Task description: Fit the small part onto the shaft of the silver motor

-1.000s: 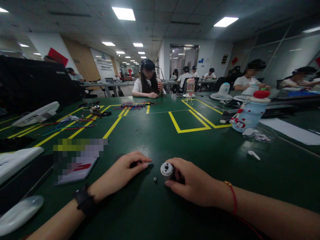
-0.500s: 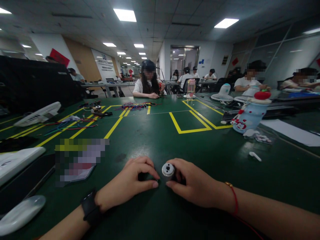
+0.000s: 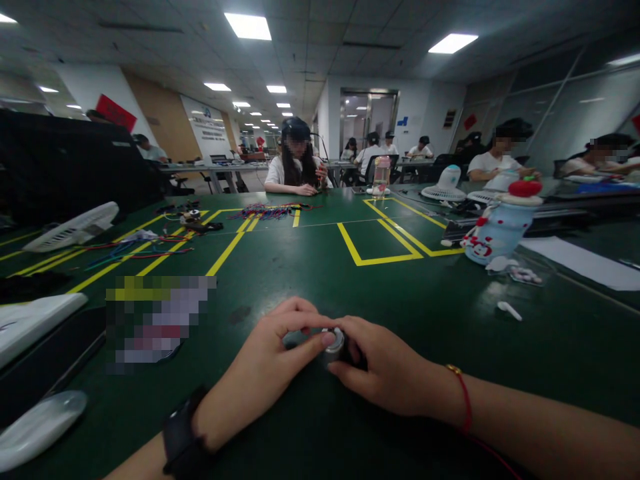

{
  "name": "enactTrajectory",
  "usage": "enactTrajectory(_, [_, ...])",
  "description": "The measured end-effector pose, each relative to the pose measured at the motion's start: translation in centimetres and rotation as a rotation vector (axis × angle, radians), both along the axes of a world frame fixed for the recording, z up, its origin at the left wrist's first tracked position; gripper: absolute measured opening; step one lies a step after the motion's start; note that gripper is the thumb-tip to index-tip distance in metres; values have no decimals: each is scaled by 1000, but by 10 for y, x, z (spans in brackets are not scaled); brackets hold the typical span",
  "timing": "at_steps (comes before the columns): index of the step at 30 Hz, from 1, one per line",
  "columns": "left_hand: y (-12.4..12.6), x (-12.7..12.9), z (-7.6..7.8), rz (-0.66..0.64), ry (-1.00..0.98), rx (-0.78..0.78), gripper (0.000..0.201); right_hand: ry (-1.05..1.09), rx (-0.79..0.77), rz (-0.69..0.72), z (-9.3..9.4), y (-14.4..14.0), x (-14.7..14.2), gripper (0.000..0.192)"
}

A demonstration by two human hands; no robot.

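Head view: the small silver cylinder (image 3: 334,341) stands on the green bench (image 3: 310,267) low in the middle of the picture, gripped from its right side by the right hand (image 3: 387,363). That hand's fingers are curled narrow around the cylinder's body, thumb toward the person, so only the pale top face shows between the two hands. The left hand (image 3: 273,363) comes in from the opposite side; its fingers are drawn together, and one fingertip (image 3: 327,339) lies on the top face of the cylinder. It may be pinching some very small part there, but the spot is too small and shaded to tell. The cylinder's long axis seems to tilt up toward the camera and slightly left, with the open face turned to the left hand. So the thing lies straight to the right of the left fingertips and touching them, and the right hand is the one wrapped around it.

Well apart on the bench: a pixelated card (image 3: 160,320) at left, a snowman-shaped bottle (image 3: 500,227) at right, a small white piece (image 3: 509,310) near it.
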State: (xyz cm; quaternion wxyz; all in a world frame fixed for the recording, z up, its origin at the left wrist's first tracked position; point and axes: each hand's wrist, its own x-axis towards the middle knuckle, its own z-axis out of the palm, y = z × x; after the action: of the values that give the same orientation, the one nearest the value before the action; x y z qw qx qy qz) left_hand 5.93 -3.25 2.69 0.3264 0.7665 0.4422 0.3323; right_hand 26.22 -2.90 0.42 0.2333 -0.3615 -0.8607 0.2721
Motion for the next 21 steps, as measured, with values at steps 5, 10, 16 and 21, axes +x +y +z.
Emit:
enactTrajectory(5, [-5,2,0,-37,27,-44,24,-7,-8,0,1,0,0,30])
enactTrajectory(10, [-3,-7,-7,9,41,-97,41,1,-10,2,2,0,0,24])
enactTrajectory(16, [20,-33,-16,96,70,-188,33,-33,-54,-13,4,-1,2,32])
enactTrajectory(21, [30,-46,-19,127,46,-208,34,-37,-64,-18,3,-2,3,33])
